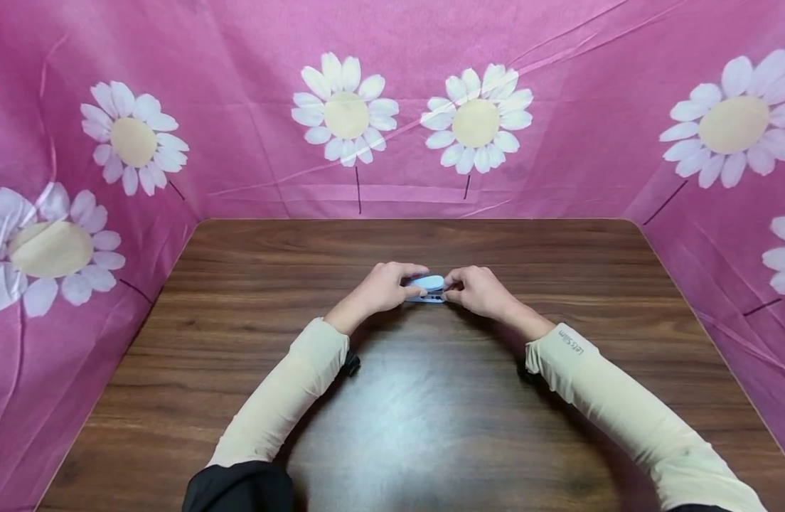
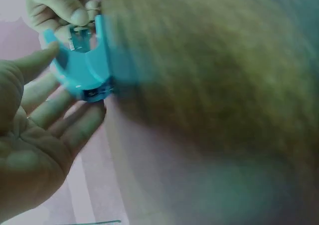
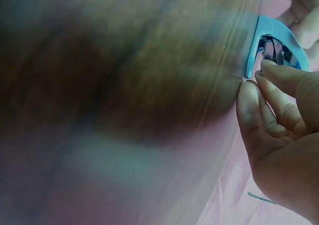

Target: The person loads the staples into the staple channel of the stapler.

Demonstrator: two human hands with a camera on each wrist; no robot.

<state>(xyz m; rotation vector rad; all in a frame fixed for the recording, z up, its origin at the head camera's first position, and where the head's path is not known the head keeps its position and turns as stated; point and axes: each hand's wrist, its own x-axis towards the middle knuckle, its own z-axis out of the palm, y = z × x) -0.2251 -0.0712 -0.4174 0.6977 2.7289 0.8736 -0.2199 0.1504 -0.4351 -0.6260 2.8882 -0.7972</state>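
A small light-blue stapler (image 1: 429, 282) lies on the wooden table between both hands, its jaws spread apart. Its blue body (image 2: 87, 68) and a metal staple channel (image 2: 79, 39) show in the left wrist view. My left hand (image 1: 385, 286) holds the stapler's rear end, thumb on the near side and fingers on the far side. At the open front, my right hand (image 1: 483, 291) has thumb and fingertips pinched together against the metal part inside. In the right wrist view those fingertips cover the end of the channel (image 3: 270, 49); whether they hold loose staples is hidden.
The brown wood-grain table (image 1: 392, 398) spreads around both forearms. A pink cloth (image 1: 252, 142) with white daisies hangs along the back and both sides. Dark wrist cameras (image 1: 350, 363) sit under the cream sleeves.
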